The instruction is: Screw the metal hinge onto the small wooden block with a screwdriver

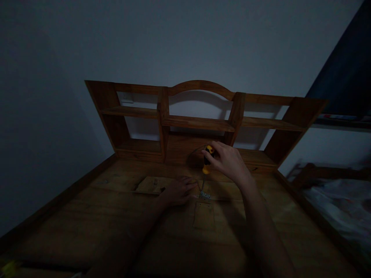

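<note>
My right hand (pixel 227 158) grips a screwdriver (pixel 206 168) with a yellow and black handle, held nearly upright. Its shaft points down to a small metal hinge (pixel 205 195) on the wooden surface; the dim light hides whether the tip sits in a screw. My left hand (pixel 179 190) lies flat on a wooden board (pixel 153 185), fingers stretched toward the hinge. Just below the hinge is a rectangular wooden piece (pixel 203 215) with small dark holes along its upper edge.
A wooden shelf unit (pixel 199 123) with an arched top stands at the back against the wall (pixel 185 42). The wooden tabletop (pixel 95 216) has raised side edges. To the right are a dark window or panel (pixel 344 69) and a pale, crumpled covering (pixel 342 204).
</note>
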The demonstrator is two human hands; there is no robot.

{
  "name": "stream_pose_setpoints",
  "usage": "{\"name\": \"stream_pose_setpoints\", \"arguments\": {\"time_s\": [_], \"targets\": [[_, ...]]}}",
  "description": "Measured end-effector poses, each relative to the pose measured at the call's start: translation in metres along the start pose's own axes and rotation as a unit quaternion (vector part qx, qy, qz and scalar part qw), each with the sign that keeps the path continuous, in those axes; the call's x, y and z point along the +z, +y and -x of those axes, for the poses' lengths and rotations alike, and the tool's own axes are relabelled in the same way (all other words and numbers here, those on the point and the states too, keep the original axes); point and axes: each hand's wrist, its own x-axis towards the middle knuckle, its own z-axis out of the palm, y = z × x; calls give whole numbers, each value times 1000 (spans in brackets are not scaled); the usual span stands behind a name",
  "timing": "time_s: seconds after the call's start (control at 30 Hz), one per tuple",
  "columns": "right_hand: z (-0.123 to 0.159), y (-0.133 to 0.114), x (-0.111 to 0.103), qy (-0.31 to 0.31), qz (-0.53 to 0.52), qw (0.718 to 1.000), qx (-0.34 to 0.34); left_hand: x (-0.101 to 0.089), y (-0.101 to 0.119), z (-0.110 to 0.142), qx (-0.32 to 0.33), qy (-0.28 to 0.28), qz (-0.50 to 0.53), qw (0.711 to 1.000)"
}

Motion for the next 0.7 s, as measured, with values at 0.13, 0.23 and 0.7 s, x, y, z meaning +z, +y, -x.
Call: {"name": "stream_pose_setpoints", "arguments": {"time_s": [0.13, 0.23, 0.7], "targets": [[1, 1, -2, -7, -26, 999, -17, 0, 0, 0, 1, 3, 8, 1000], [1, 2, -1, -4, -41, 999, -22, 0, 0, 0, -2, 0, 3, 1000], [1, 4, -2, -18, -77, 996, -32, -4, 3, -1, 5, -4, 4, 1000]]}}
